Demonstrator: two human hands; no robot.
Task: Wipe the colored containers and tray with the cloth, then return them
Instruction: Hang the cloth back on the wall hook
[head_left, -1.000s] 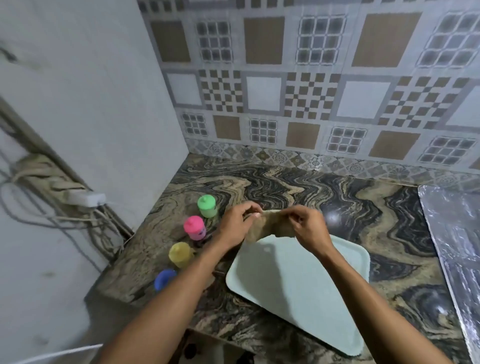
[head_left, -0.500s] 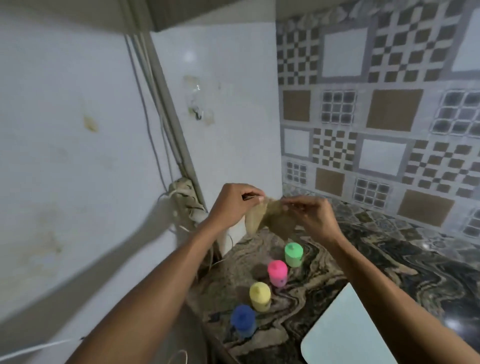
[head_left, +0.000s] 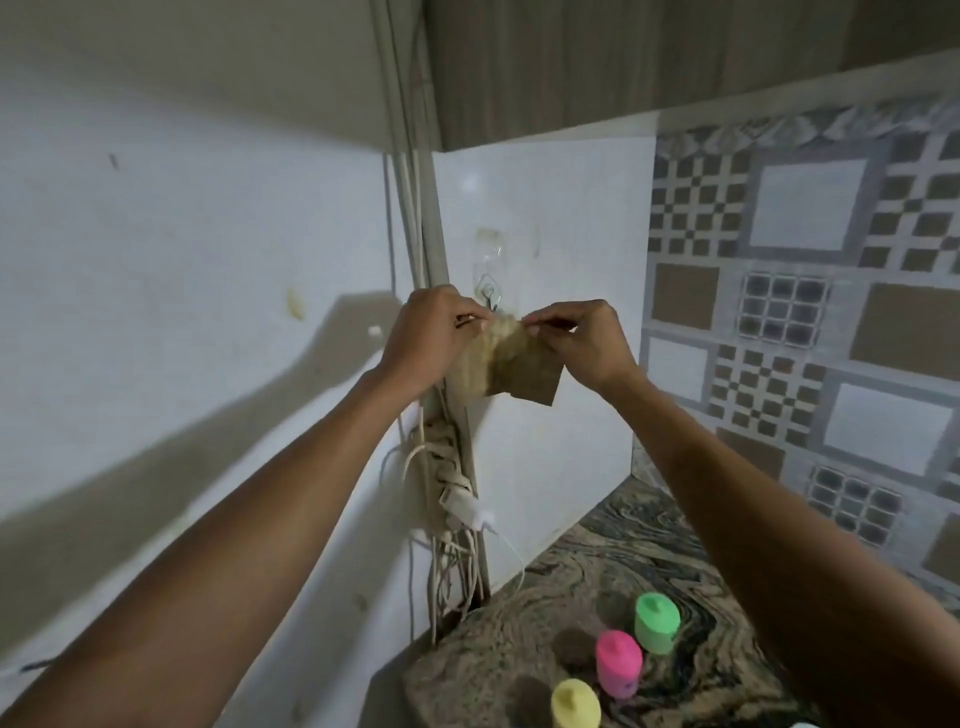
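A tan cloth (head_left: 506, 361) hangs between my two hands, high up against the white wall. My left hand (head_left: 431, 332) pinches its top left edge and my right hand (head_left: 582, 338) pinches its top right edge, just below a clear wall hook (head_left: 489, 293). Down on the marble counter (head_left: 597, 582) stand a green container (head_left: 656, 622), a pink container (head_left: 618, 662) and a yellow container (head_left: 575, 704) in a diagonal row. The tray is all but out of view at the bottom edge.
A bundle of white cables and a power strip (head_left: 449, 493) runs down the wall corner to the left of the counter. A patterned tile backsplash (head_left: 810, 322) covers the wall on the right. A cabinet underside (head_left: 623, 62) hangs overhead.
Both hands have lifted the cloth from above the tray up to the wall hook. My view has swung up and left, so the tray and the blue container have dropped out of view.
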